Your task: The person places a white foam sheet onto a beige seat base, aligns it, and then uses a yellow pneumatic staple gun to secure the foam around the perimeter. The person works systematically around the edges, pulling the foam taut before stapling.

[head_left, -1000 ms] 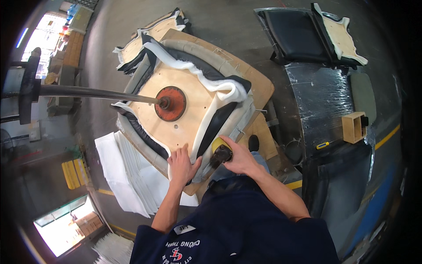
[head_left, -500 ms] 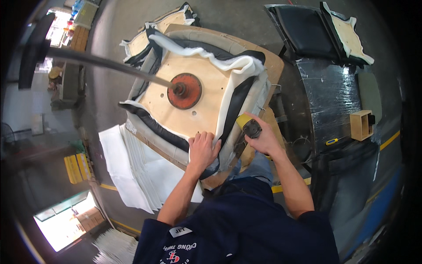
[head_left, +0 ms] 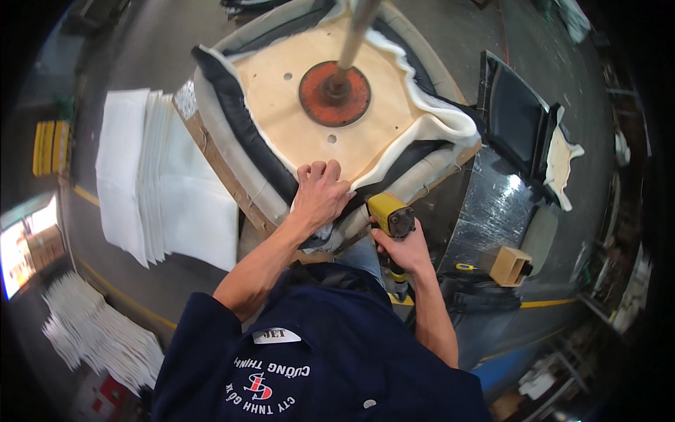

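In front of me a plywood seat panel (head_left: 380, 144) lies face down, ringed by white padding (head_left: 439, 125) and a black cover (head_left: 242, 105). A padded grey frame (head_left: 211, 112) surrounds it. A red disc (head_left: 316, 105) on a metal rod (head_left: 357, 32) presses on the panel's middle. My left hand (head_left: 320, 198) is closed over the near corner, its fingers curled onto the plywood, gripping the padding and cover edge. Just right of that corner, my right hand (head_left: 409, 250) is closed round the handle of a yellow staple gun (head_left: 385, 208), whose nose points toward the cover edge.
White sheets (head_left: 130, 176) are stacked at left, with another stack (head_left: 105, 334) lower left. On the right, a plastic-wrapped table (head_left: 485, 204) bears a wooden box (head_left: 508, 266) and a yellow-handled screwdriver (head_left: 465, 267). Behind it are a black seat (head_left: 517, 119) and another plywood panel (head_left: 559, 165).
My view has turned, so the seat appears higher and rotated. The staple gun has come closer to my left hand and the near corner. My left hand stays on the cover edge.
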The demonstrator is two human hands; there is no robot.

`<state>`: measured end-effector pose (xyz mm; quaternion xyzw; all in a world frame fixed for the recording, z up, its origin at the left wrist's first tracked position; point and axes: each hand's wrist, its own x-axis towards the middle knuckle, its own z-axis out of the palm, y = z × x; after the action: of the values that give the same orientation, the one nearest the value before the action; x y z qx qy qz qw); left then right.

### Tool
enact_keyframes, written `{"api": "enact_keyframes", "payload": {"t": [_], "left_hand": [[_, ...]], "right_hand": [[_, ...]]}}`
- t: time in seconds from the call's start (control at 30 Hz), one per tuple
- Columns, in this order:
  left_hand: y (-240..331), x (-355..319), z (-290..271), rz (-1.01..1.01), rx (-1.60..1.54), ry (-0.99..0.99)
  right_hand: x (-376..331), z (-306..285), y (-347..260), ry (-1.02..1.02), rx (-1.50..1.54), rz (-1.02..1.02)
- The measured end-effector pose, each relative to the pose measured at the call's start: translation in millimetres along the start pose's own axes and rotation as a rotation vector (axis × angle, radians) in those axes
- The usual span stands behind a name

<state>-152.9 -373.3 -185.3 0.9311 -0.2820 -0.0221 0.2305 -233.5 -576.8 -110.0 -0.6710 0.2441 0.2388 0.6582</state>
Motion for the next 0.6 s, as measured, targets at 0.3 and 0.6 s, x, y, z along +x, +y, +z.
{"api": "enact_keyframes", "payload": {"t": [0.3,0.6], "left_hand": [[-9,-5,17,-0.087,-0.123,0.080],[-6,-1,14,-0.073,-0.121,0.047]], "right_hand": [[30,28,-27,0.005,-0.231,0.113],[40,35,-20,0.102,-0.358,0.016]]}}
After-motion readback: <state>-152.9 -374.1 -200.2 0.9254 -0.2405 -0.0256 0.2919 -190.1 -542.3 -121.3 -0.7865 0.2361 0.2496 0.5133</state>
